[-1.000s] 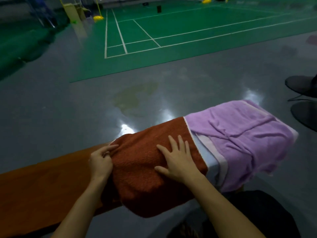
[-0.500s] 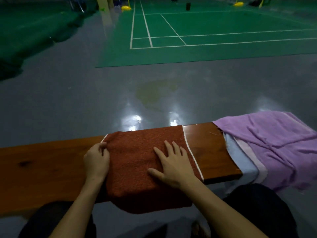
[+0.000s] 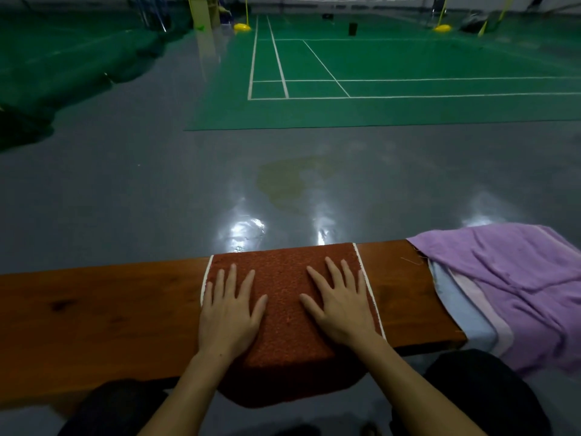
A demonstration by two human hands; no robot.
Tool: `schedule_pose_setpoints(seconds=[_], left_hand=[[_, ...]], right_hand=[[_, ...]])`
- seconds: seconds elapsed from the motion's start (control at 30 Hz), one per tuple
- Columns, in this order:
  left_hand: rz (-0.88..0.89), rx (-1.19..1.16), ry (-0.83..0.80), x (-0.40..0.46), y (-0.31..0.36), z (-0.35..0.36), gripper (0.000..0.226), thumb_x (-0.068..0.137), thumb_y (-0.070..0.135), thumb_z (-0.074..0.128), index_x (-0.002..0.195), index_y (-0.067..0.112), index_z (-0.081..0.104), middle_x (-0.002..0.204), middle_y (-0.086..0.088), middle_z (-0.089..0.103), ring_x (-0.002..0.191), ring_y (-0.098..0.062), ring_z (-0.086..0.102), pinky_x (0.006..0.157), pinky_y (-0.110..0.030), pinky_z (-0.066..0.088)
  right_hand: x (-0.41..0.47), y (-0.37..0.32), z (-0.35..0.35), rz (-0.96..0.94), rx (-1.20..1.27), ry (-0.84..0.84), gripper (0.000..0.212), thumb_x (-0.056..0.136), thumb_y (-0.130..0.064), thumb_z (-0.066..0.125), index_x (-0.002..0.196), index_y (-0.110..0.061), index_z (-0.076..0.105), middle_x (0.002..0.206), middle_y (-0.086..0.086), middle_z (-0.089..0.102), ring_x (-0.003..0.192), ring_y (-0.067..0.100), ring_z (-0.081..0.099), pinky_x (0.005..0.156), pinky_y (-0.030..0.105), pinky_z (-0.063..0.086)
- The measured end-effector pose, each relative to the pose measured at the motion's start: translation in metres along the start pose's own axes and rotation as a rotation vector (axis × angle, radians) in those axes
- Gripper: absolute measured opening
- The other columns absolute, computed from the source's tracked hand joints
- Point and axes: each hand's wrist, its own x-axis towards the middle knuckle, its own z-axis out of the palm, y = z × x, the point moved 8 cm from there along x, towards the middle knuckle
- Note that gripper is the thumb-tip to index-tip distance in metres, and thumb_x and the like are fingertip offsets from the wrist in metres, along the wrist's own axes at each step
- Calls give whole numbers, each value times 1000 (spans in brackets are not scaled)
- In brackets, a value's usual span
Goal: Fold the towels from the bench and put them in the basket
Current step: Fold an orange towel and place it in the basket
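A rust-red towel [image 3: 287,306] lies folded across the wooden bench [image 3: 100,316], spanning it from the far edge to the near edge, where its lower part hangs over the side toward the person. A thin white hem runs down each of its left and right edges. The left hand [image 3: 229,313] rests flat on the left half of the towel, fingers straight and slightly spread, the outer fingers near the left hem; it is released, gripping nothing. The right hand [image 3: 341,305] lies flat on the right half in the same way, fingers straight and fanned, palm down on the cloth, also released and holding nothing. Bare towel shows between the two hands. To the right, beyond a strip of bare bench, a purple towel [image 3: 509,278] lies rumpled over the bench end and drapes down its near side. Under it a pale blue towel [image 3: 462,313] and a pale pink towel [image 3: 481,309] show as layered edges, all three covering the right end of the bench. The person's dark-clad knees appear at the near edge, below the bench. Beyond the bench a glossy grey floor [image 3: 157,190] reflects lights, and farther off lies a green court [image 3: 408,61] marked with white lines. No basket can be made out in this view.
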Motion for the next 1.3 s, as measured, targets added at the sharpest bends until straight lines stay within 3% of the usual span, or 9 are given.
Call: schedule_pose_setpoints(seconds=[0.2,0.33,0.53,0.67,0.77,0.93,1.03,1.17,1.3], left_hand=[[-180,-47,128,-11,-35,-30,52,96,60,58,133,25,67,143,-10,59,133,-33,53,104,-50,46],[-361,-152,56,-23,-59,-38,56,89,62,69,129,24,63,127,-7,59,116,-31,57,90,-46,52],[-448,-357,-37,-22,-56,-37,57,87,63,72,128,26,60,123,2,68,116,-26,65,80,-37,49],[-448,-528,-60,-13,-52,-35,32,90,49,76,98,22,62,98,10,64,100,-22,66,80,-36,50],[-461,-783,12,-9,-59,-32,22,87,31,83,85,17,66,85,1,71,84,-27,71,74,-42,56],[-584,-1166,22,-11,-66,-33,34,86,12,86,111,4,65,98,-9,73,86,-24,72,68,-35,58],[-605,-1166,114,-15,-77,-49,53,81,14,90,125,11,60,99,-2,67,86,-18,69,74,-36,58],[-457,-1247,-32,-19,-70,-56,43,82,8,88,120,15,70,99,-15,76,85,-30,78,80,-44,65],[-270,-1271,-61,-28,-64,-70,27,85,5,82,110,16,80,105,-6,79,98,-17,76,69,-20,59]], right_hand=[[-11,30,-21,161,61,-64,76,98,-73,40,162,-35,23,172,11,17,159,35,12,126,62,14],[-35,61,-48,309,48,-55,69,97,-60,58,152,-24,35,149,10,45,135,31,46,106,49,45],[-40,82,-50,416,174,-78,41,95,-59,64,111,-24,52,108,-1,62,95,21,64,76,36,48],[-32,91,-42,421,281,-84,33,90,-58,65,85,-26,66,83,-7,70,77,15,70,76,41,60],[-27,92,-37,402,405,-114,26,91,-46,68,79,-24,69,74,-3,73,70,13,71,75,47,63],[-23,92,-44,455,923,-55,13,95,-15,71,91,-3,72,88,20,75,83,28,74,80,47,62],[-26,84,-43,493,1280,-147,16,97,-6,69,112,-10,71,109,18,75,98,27,74,87,42,60],[-25,80,-52,437,1595,-111,43,93,5,68,126,-23,72,113,9,79,105,31,76,98,47,58],[-31,76,-66,363,1605,-83,33,93,8,66,119,-9,78,120,8,77,109,24,75,101,40,58]])
